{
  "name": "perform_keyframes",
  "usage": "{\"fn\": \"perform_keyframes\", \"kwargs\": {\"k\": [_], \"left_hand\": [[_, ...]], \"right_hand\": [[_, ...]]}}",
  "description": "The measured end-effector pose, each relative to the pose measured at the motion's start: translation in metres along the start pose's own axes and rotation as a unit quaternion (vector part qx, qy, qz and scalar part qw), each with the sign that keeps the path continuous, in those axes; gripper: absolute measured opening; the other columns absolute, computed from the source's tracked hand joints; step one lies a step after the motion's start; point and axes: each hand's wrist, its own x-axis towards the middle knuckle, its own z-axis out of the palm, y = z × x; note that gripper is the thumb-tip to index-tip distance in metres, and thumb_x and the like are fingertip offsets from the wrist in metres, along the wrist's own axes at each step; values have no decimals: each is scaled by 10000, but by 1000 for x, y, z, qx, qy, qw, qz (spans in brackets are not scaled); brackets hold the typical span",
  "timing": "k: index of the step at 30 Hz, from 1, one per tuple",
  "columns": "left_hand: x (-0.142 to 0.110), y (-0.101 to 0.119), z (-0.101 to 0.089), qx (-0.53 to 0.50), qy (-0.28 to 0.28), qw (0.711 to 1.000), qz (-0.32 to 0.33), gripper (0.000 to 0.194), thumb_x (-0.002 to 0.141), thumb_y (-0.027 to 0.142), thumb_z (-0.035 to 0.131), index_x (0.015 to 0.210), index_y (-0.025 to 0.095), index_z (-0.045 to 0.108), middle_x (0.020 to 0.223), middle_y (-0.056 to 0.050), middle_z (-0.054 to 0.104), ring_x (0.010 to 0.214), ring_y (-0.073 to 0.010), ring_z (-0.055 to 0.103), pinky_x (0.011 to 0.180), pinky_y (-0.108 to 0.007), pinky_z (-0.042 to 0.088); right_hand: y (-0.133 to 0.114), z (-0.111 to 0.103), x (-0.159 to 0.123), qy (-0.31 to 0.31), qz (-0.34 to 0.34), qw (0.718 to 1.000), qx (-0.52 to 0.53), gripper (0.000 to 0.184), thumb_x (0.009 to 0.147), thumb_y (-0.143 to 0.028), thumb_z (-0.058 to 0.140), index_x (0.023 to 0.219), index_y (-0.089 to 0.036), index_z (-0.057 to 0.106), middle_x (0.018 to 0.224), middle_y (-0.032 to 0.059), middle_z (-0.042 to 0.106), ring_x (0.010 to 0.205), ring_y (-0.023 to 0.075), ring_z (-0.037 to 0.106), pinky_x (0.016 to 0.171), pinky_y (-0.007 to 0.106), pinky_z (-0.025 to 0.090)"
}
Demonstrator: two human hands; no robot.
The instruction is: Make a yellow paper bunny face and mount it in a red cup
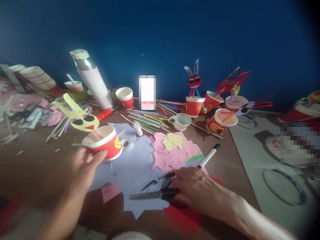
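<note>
My left hand (pixel 87 163) grips a red and white paper cup (pixel 111 143), tilted to the left. Above its rim leans a yellow paper rabbit face (pixel 85 122) with long ears and black eyes, with an orange stick below it. On the right, my right hand (pixel 191 186) is curled over the black handles of the scissors (pixel 150 194), whose blades point left across blue-grey paper (pixel 135 166). Its fingertips are partly hidden. Close to the fingers lie a dark pen (pixel 149 185) and a black pen cap.
Pink paper (pixel 165 155), red paper (pixel 183 218) and a white marker (pixel 208 156) surround my right hand. Behind stand decorated cups (pixel 195 106), a mug (pixel 180 122), coloured sticks (pixel 147 120) and a tall flask (pixel 95 83). Paper scraps (pixel 32 118) and stacked cups (pixel 41 80) occupy the left.
</note>
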Motion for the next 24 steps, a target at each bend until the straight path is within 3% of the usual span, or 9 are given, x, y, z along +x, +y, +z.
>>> {"fn": "perform_keyframes", "kwargs": {"k": [2, 5, 10, 13, 16, 19, 20, 22, 24], "left_hand": [[-7, -1, 1, 10, -11, 1000, -12, 445, 568, 336, 821, 945, 182, 643, 920, -44, 712, 954, -245, 641, 782, -280, 528], [-14, 0, 5, 18, -20, 1000, -13, 472, 590, 367, 799, 998, 195, 635, 1022, -64, 699, 1057, -280, 611, 839, -314, 529], [-26, 2, 9, 16, -19, 1000, -10, 520, 599, 382, 792, 1063, 218, 625, 1020, -63, 700, 1045, -285, 623, 858, -332, 531], [-35, -2, 10, 32, -40, 998, -33, 516, 589, 337, 807, 1056, 214, 626, 1035, -63, 692, 1065, -284, 615, 868, -325, 531], [-39, -3, 12, 38, -37, 998, -25, 510, 569, 334, 819, 1021, 193, 630, 1050, -71, 685, 1076, -283, 607, 879, -317, 526], [-36, -1, 13, 18, -14, 1000, 10, 515, 591, 345, 816, 1037, 174, 624, 1047, -63, 686, 1062, -263, 609, 890, -299, 511], [-34, 1, 13, 12, -11, 1000, 16, 512, 604, 333, 815, 1049, 170, 622, 1040, -53, 688, 1060, -256, 607, 898, -294, 502], [-30, 3, 12, 3, -8, 1000, 21, 478, 632, 303, 808, 1053, 167, 625, 1028, -27, 688, 1067, -244, 598, 925, -285, 479], [-28, 4, 10, -6, 4, 999, 36, 442, 649, 281, 803, 1042, 169, 634, 1029, -6, 685, 1087, -230, 582, 943, -262, 459]], "right_hand": [[-10, 6, -1, 25, -27, 999, -40, 142, 780, -285, 691, 858, -198, 611, 863, 51, 658, 801, 243, 636, 692, 345, 479], [-21, 13, -3, 37, -38, 993, -102, 174, 769, -150, 647, 922, -197, 578, 912, 63, 659, 828, 252, 632, 688, 345, 478], [-22, 13, -1, 6, -58, 990, -126, 229, 775, -65, 558, 960, -199, 568, 869, 69, 655, 790, 247, 616, 672, 338, 473], [-15, 1, 1, -13, -73, 996, -55, 251, 791, -82, 558, 1018, -186, 587, 871, 73, 663, 781, 242, 621, 663, 327, 479], [-2, -18, -4, -50, -23, 988, 145, 231, 806, -159, 604, 1027, -226, 611, 868, 21, 674, 744, 183, 623, 668, 274, 482], [17, -31, -16, -46, 15, 934, 353, 293, 811, -171, 599, 1092, -250, 615, 886, 8, 678, 741, 150, 624, 657, 234, 479], [23, -32, -20, -34, 37, 901, 432, 291, 848, -211, 570, 1135, -246, 601, 871, 19, 674, 749, 152, 630, 668, 243, 484], [36, -29, -26, -40, 49, 803, 592, 336, 890, -334, 547, 1213, -244, 542, 872, 39, 677, 696, 153, 644, 613, 255, 485], [46, -20, -29, -46, 54, 746, 662, 345, 890, -392, 556, 1205, -253, 541, 905, 50, 677, 655, 142, 635, 579, 257, 469]]}}
